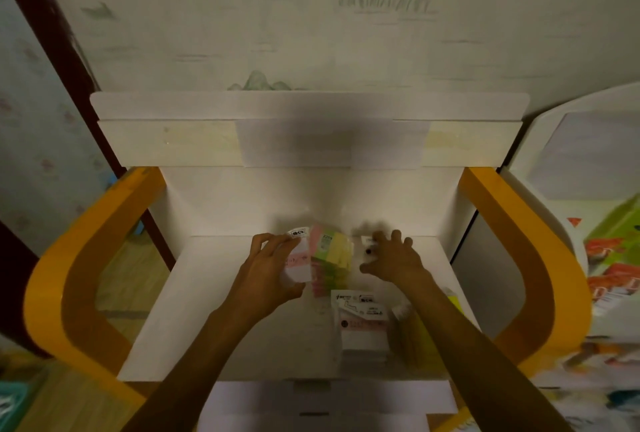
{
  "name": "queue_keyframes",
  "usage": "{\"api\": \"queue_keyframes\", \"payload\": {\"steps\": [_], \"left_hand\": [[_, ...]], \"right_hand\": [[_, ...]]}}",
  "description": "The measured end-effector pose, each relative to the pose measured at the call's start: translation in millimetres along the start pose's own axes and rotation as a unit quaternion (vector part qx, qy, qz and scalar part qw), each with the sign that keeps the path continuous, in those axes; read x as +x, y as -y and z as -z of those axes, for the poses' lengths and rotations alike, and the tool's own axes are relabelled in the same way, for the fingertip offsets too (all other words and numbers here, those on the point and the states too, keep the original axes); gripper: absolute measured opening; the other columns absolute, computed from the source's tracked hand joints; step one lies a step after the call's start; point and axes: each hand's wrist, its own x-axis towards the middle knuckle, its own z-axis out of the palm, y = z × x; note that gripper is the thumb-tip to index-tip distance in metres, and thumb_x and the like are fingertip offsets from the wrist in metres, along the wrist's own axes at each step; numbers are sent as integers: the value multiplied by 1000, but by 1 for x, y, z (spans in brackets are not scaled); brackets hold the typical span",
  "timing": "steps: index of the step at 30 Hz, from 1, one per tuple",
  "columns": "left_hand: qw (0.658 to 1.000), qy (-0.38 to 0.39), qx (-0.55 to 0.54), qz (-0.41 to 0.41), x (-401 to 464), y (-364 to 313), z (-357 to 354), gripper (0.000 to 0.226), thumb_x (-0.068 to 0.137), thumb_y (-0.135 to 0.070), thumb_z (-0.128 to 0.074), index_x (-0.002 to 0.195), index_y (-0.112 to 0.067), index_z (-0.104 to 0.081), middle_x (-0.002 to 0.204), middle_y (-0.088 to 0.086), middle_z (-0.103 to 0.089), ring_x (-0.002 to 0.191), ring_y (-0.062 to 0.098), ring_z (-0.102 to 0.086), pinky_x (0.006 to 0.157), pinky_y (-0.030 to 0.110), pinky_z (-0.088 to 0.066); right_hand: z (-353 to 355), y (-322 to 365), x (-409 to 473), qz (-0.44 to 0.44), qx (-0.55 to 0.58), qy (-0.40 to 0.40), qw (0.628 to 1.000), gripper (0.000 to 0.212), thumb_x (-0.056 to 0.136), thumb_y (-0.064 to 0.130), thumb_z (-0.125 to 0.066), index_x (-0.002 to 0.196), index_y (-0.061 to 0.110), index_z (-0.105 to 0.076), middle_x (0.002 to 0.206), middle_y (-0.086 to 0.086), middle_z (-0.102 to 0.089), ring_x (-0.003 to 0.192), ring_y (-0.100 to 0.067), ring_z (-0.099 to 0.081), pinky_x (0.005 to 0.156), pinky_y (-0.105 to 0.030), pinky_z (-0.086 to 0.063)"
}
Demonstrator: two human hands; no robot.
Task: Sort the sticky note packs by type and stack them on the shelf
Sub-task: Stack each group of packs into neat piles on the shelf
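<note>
On the white shelf with its orange side frames, the left hand grasps a white pack with a pink band, thumb curled under its near edge. This pack touches, at its 3 o'clock, a pink, green and yellow pack lying flat. The right hand, at 3 o'clock from that striped pack, has its fingers bent down over a small, blurred white pack; whether it grips it I cannot tell. At 6 o'clock from the right hand lies a pile of white packs, with yellow packs beside it at 3 o'clock.
</note>
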Motion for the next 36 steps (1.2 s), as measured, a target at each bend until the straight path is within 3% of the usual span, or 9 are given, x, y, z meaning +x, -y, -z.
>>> {"api": "queue_keyframes", "payload": {"steps": [8, 21, 25, 36], "left_hand": [[1000, 14, 0, -9, -11, 4, 6, 87, 62, -42, -83, 137, -22, -45, 137, -3, -46, 130, 18, -26, 89, 35, -49], [1000, 2, 3, -10, -32, 14, 19, 87, 62, -45, -82, 137, -24, -45, 137, -4, -47, 127, 14, -23, 89, 35, -49], [1000, 5, 0, -6, -36, 16, 21, 88, 62, -45, -82, 138, -25, -43, 137, -5, -46, 127, 14, -23, 89, 35, -50], [1000, 14, -3, -28, -31, 9, 17, 86, 63, -46, -80, 138, -25, -44, 138, -8, -45, 129, 12, -21, 87, 32, -49]], "right_hand": [[13, 4, -70, 57, 70, -67, 994, 82, 72, 56, -67, 140, 28, -31, 134, -8, -33, 121, -32, -33, 89, -41, -44], [-35, 29, -122, 66, -15, -75, 995, 81, 65, 67, -57, 134, 34, -34, 128, -3, -39, 116, -30, -40, 84, -40, -43], [-49, 29, -129, 52, -32, -33, 998, 81, 67, 67, -57, 136, 33, -33, 131, -5, -38, 119, -30, -39, 87, -41, -42], [-40, 29, -134, 50, -59, -47, 996, 81, 76, 71, -48, 145, 35, -23, 149, -5, -27, 130, -33, -35, 100, -45, -35]]}}
